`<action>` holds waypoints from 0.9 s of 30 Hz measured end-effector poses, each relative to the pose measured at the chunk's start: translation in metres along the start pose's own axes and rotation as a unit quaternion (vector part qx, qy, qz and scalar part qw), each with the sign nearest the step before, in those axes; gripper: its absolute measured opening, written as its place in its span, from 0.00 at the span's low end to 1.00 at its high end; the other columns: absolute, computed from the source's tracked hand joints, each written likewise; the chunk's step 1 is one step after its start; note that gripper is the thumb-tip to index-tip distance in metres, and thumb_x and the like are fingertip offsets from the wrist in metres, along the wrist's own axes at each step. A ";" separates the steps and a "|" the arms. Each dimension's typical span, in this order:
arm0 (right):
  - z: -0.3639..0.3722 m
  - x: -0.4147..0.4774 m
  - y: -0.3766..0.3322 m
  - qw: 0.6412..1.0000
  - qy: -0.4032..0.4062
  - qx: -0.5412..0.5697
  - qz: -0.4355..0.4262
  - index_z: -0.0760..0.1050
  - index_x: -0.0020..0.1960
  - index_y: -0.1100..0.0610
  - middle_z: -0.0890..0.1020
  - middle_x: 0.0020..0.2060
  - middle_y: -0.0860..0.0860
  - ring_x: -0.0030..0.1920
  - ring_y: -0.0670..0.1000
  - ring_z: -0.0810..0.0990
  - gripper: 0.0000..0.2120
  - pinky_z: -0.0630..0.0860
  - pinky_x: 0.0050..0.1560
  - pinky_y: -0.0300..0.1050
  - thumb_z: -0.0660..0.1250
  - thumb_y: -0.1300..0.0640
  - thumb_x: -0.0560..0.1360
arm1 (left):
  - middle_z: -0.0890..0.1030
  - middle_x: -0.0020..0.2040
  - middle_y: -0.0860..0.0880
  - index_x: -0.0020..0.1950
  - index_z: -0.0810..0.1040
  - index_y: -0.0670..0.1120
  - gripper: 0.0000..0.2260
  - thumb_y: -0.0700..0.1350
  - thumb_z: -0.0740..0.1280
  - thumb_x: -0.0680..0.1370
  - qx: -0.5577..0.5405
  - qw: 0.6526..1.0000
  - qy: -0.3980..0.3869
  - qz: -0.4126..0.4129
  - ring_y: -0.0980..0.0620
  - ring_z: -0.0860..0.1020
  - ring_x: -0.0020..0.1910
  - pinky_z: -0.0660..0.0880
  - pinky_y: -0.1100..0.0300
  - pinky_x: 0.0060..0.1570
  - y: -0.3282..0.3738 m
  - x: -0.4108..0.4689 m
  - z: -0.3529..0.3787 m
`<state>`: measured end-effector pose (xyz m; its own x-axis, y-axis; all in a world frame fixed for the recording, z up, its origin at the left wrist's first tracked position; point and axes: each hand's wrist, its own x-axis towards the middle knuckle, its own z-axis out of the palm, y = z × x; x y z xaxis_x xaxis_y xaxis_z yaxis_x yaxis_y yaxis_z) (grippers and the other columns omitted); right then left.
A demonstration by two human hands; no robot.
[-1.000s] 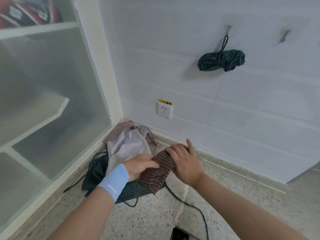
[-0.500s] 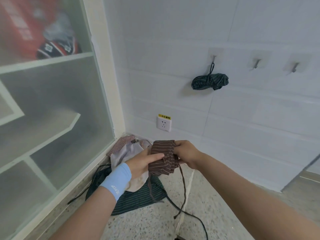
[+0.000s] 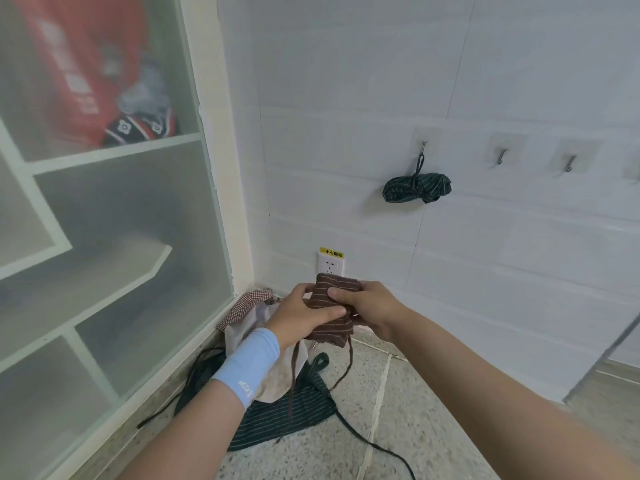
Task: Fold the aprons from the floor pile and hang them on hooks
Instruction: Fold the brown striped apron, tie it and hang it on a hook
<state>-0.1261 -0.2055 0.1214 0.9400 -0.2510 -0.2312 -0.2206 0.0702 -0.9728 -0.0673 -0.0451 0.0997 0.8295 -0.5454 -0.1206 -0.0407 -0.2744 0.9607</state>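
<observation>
White wall tiles and a speckled stone floor (image 3: 433,427) meet in a corner, closed on the left by a frosted-glass cabinet (image 3: 104,271). At its foot lies the floor pile of aprons (image 3: 287,420): a red-checked one, a pale beige one and a dark green striped one lie loose with their ties trailing, not yet folded. Above the pile, held in the air in front of the white wall socket (image 3: 330,268), is the brown striped apron folded into a compact bundle (image 3: 334,292). The left hand (image 3: 298,317), with a light blue wristband (image 3: 247,367) on its wrist, wraps curled fingers round the bundle's lower half. The right hand (image 3: 372,308) pinches the upper half with the thumb pressed on the front, likely so the folds cannot spring open. Thin brown ties (image 3: 293,375) hang free beneath, probably to serve as the hanging loop. Further right, a green striped apron bundle (image 3: 417,188) hangs by its cord from the first metal wall hook (image 3: 423,147). The bare hooks (image 3: 501,156) beside it look like the natural destination.
</observation>
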 end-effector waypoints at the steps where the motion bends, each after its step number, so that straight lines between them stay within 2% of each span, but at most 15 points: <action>1: 0.000 0.001 0.000 1.000 0.022 0.020 0.000 0.80 0.58 0.63 0.87 0.48 0.58 0.47 0.56 0.86 0.15 0.83 0.46 0.49 0.75 0.58 0.74 | 0.83 0.54 0.53 0.66 0.70 0.53 0.36 0.58 0.81 0.62 0.023 1.000 0.003 0.008 0.56 0.83 0.50 0.80 0.58 0.53 0.004 -0.002 0.002; 3: -0.001 0.001 0.001 0.998 0.040 0.042 -0.001 0.80 0.59 0.63 0.87 0.47 0.57 0.46 0.55 0.86 0.16 0.83 0.42 0.48 0.75 0.58 0.74 | 0.82 0.54 0.55 0.66 0.69 0.54 0.33 0.55 0.80 0.65 0.049 0.998 0.007 0.025 0.59 0.82 0.50 0.79 0.63 0.52 0.006 -0.006 0.004; 4: -0.001 0.000 0.003 0.998 0.035 0.048 -0.006 0.80 0.60 0.63 0.87 0.48 0.57 0.47 0.56 0.86 0.17 0.83 0.43 0.49 0.75 0.57 0.74 | 0.82 0.54 0.54 0.66 0.70 0.53 0.34 0.53 0.81 0.65 0.043 0.999 0.010 0.032 0.58 0.83 0.50 0.80 0.61 0.53 0.003 -0.005 0.002; 7: 0.004 -0.002 0.014 0.992 -0.031 0.120 0.003 0.78 0.63 0.59 0.85 0.55 0.58 0.57 0.58 0.83 0.18 0.80 0.59 0.58 0.66 0.49 0.80 | 0.83 0.53 0.50 0.66 0.69 0.54 0.37 0.51 0.82 0.62 0.040 0.998 0.018 0.034 0.54 0.84 0.49 0.81 0.54 0.53 0.000 -0.004 -0.006; 9: 0.000 -0.003 0.015 0.984 -0.087 0.151 0.032 0.78 0.64 0.58 0.83 0.57 0.58 0.58 0.59 0.81 0.20 0.78 0.60 0.59 0.58 0.47 0.81 | 0.83 0.53 0.49 0.65 0.69 0.55 0.37 0.50 0.83 0.62 0.051 0.998 0.012 0.026 0.53 0.84 0.49 0.81 0.54 0.53 -0.001 -0.003 -0.013; 13: -0.009 -0.008 0.016 0.984 -0.154 0.028 0.080 0.76 0.59 0.59 0.79 0.50 0.58 0.51 0.58 0.78 0.21 0.78 0.50 0.54 0.57 0.51 0.71 | 0.84 0.54 0.50 0.68 0.70 0.50 0.42 0.55 0.83 0.57 -0.004 1.000 0.029 0.010 0.52 0.84 0.52 0.80 0.50 0.58 -0.005 -0.001 -0.030; 14: -0.009 -0.008 0.019 0.981 -0.169 -0.004 0.093 0.76 0.58 0.60 0.80 0.49 0.57 0.49 0.57 0.79 0.19 0.77 0.48 0.51 0.57 0.53 0.72 | 0.84 0.54 0.50 0.68 0.71 0.50 0.42 0.55 0.83 0.57 -0.013 1.000 0.020 0.008 0.52 0.84 0.52 0.79 0.49 0.58 -0.005 0.000 -0.033; 16: -0.007 -0.009 0.023 0.976 -0.179 -0.075 0.100 0.77 0.55 0.60 0.80 0.41 0.55 0.37 0.53 0.76 0.13 0.71 0.40 0.45 0.57 0.57 0.78 | 0.85 0.53 0.50 0.66 0.72 0.50 0.40 0.53 0.83 0.57 0.000 1.000 0.004 0.007 0.52 0.84 0.51 0.80 0.49 0.58 -0.002 -0.001 -0.035; 17: -0.006 -0.010 0.024 0.974 -0.168 -0.119 0.096 0.78 0.53 0.61 0.77 0.35 0.54 0.31 0.51 0.71 0.12 0.66 0.36 0.44 0.57 0.58 0.80 | 0.85 0.52 0.50 0.66 0.73 0.51 0.39 0.51 0.83 0.58 0.024 1.000 0.005 0.008 0.52 0.84 0.50 0.80 0.51 0.57 -0.001 -0.001 -0.036; 19: -0.006 -0.011 0.018 0.956 -0.119 -0.263 0.058 0.79 0.49 0.60 0.71 0.32 0.52 0.29 0.49 0.65 0.12 0.62 0.33 0.43 0.60 0.57 0.81 | 0.83 0.50 0.53 0.63 0.73 0.53 0.35 0.49 0.83 0.59 0.112 0.993 0.022 0.014 0.54 0.83 0.48 0.80 0.56 0.53 0.002 -0.003 -0.040; 22: -0.004 -0.012 0.008 0.862 -0.077 -0.497 -0.062 0.79 0.46 0.57 0.79 0.41 0.51 0.39 0.48 0.75 0.13 0.70 0.39 0.43 0.58 0.54 0.82 | 0.80 0.47 0.57 0.58 0.74 0.53 0.29 0.48 0.82 0.61 0.252 0.966 0.046 0.032 0.56 0.80 0.46 0.77 0.61 0.47 0.003 -0.004 -0.042; 24: 0.003 -0.016 0.003 0.769 -0.077 -0.618 -0.141 0.78 0.49 0.59 0.82 0.46 0.54 0.46 0.54 0.79 0.14 0.77 0.47 0.50 0.56 0.55 0.82 | 0.81 0.48 0.53 0.55 0.74 0.52 0.27 0.47 0.82 0.61 0.304 0.950 0.046 0.056 0.54 0.80 0.44 0.77 0.61 0.44 0.002 -0.001 -0.035; 26: 0.009 -0.019 -0.004 0.671 -0.072 -0.706 -0.215 0.76 0.51 0.59 0.82 0.45 0.54 0.44 0.56 0.79 0.10 0.78 0.46 0.52 0.56 0.58 0.81 | 0.82 0.48 0.50 0.54 0.75 0.50 0.24 0.46 0.81 0.62 0.350 0.933 0.043 0.066 0.51 0.80 0.44 0.77 0.60 0.42 0.000 0.002 -0.028; 27: 0.010 -0.018 -0.008 0.643 -0.065 -0.722 -0.248 0.74 0.51 0.59 0.81 0.44 0.53 0.41 0.56 0.77 0.08 0.76 0.42 0.51 0.57 0.60 0.80 | 0.82 0.49 0.50 0.55 0.76 0.49 0.23 0.45 0.80 0.63 0.377 0.923 0.040 0.063 0.49 0.80 0.46 0.78 0.58 0.45 -0.001 0.003 -0.026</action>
<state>-0.1391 -0.1921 0.1338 0.9809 0.1930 0.0236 0.1914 -0.9799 0.0562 -0.0503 -0.0259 0.1053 0.8291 -0.5584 0.0278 -0.4905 -0.7026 0.5156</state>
